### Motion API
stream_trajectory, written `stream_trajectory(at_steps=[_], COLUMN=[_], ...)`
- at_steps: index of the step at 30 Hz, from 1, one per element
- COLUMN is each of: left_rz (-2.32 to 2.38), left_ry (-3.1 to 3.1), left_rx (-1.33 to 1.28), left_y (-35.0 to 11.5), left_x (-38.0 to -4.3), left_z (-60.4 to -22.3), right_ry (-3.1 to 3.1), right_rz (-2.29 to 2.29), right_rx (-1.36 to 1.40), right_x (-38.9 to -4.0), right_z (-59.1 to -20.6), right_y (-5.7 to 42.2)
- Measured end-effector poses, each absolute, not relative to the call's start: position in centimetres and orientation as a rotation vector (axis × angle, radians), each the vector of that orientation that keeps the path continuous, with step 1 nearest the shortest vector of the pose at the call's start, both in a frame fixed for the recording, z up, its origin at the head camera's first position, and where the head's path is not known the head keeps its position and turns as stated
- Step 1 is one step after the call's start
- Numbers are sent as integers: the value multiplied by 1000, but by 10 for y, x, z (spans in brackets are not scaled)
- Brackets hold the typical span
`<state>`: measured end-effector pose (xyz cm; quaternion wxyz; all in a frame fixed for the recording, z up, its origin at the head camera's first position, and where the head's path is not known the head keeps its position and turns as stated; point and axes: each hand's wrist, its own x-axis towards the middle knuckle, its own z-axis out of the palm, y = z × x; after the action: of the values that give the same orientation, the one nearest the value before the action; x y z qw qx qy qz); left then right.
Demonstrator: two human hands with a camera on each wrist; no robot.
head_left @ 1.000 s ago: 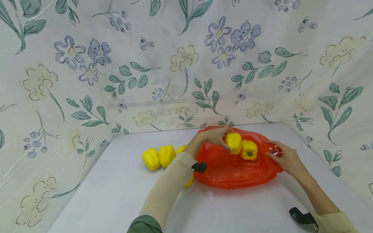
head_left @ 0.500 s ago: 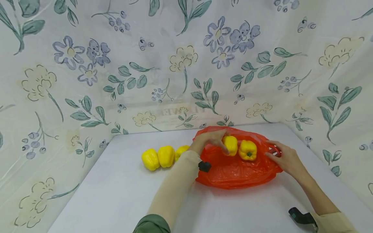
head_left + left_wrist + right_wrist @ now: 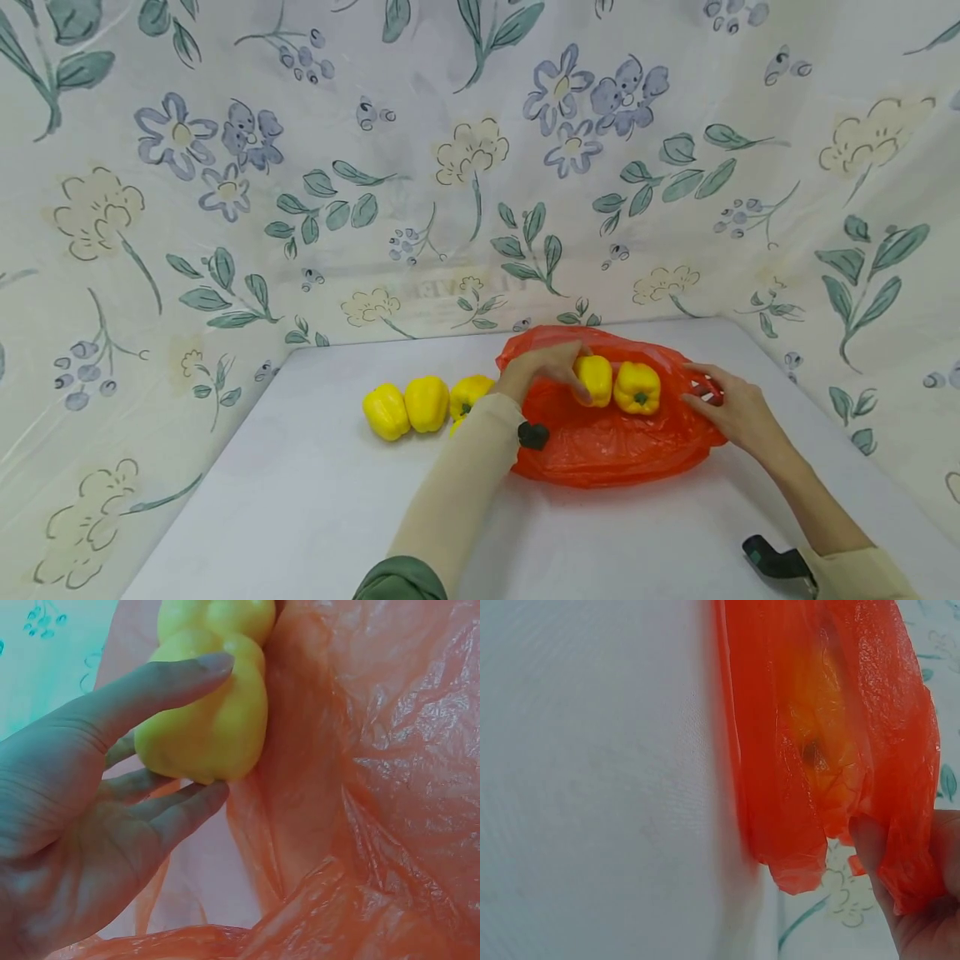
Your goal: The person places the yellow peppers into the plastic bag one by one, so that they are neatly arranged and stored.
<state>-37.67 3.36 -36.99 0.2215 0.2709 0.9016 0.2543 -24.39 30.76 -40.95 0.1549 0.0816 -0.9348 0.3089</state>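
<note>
A red plastic bag (image 3: pixel 607 454) lies spread with its mouth toward the left. Two yellow bell peppers are at the bag's middle. My left hand (image 3: pixel 546 368) holds the left one, a yellow bell pepper (image 3: pixel 597 382); in the left wrist view the thumb lies over this pepper (image 3: pixel 206 727) and the fingers reach under it. Touching or close beside it is the second pepper (image 3: pixel 637 389), stem toward me. My right hand (image 3: pixel 738 408) grips the bag's right end; in the right wrist view, thumb and fingers pinch the crumpled red film (image 3: pixel 911 877).
Left of the bag, a yellow pepper (image 3: pixel 386 412), another pepper (image 3: pixel 427 403) and a third pepper (image 3: pixel 468 395) stand in a row on the white table (image 3: pixel 300 500). My left forearm partly hides one more. A floral sheet (image 3: pixel 450 167) rises behind and at both sides.
My left hand has lowered the pepper slightly down and to the left, in the bag. The second pepper has shifted a little left. My right hand keeps its place.
</note>
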Motion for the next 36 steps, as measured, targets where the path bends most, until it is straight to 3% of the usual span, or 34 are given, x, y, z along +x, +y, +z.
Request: stream_trajectory(at_steps=[36], left_rz=[825], left_ry=[2409], left_rx=[738], left_y=[34], left_x=[-372], left_z=[-388], right_ry=[-2669], right_rz=[835], right_rx=[256], right_x=[-244], right_z=[-413], right_y=[306])
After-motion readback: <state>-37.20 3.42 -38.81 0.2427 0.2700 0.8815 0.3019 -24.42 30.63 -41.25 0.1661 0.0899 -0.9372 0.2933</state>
